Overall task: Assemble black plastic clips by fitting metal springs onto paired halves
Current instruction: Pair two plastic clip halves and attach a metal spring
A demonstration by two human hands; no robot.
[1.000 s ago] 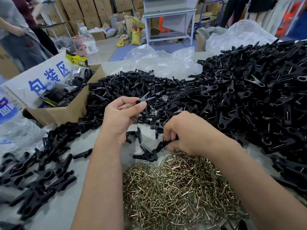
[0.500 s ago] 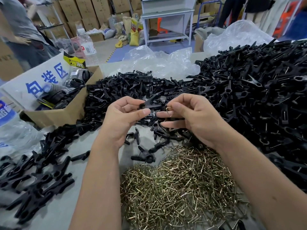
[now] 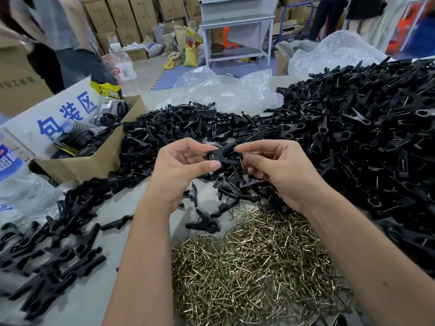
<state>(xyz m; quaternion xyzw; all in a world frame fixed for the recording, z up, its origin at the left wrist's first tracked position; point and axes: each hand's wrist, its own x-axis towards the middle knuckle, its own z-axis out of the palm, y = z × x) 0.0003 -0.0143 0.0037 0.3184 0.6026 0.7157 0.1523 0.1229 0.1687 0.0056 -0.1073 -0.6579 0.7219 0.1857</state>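
My left hand (image 3: 179, 170) pinches a pair of black clip halves (image 3: 222, 154) by the round pivot end, above the table's middle. My right hand (image 3: 280, 170) meets them from the right and holds a thin metal spring (image 3: 243, 164) against the open end. A heap of brass-coloured springs (image 3: 254, 267) lies just below both hands. Loose black clip halves (image 3: 179, 128) are piled behind the hands. A much bigger mound of black clips (image 3: 364, 142) fills the right side.
A cardboard box (image 3: 94, 161) with a white sign and black rolls stands at the left. More black clips (image 3: 51, 250) lie at the near left. Crumpled clear plastic (image 3: 226, 90) sits at the back. A person (image 3: 66, 43) stands beyond the table, left.
My right hand rose from the edge of the spring heap with a spring and came up to the clip halves held in my left hand. The left hand stayed roughly in place.
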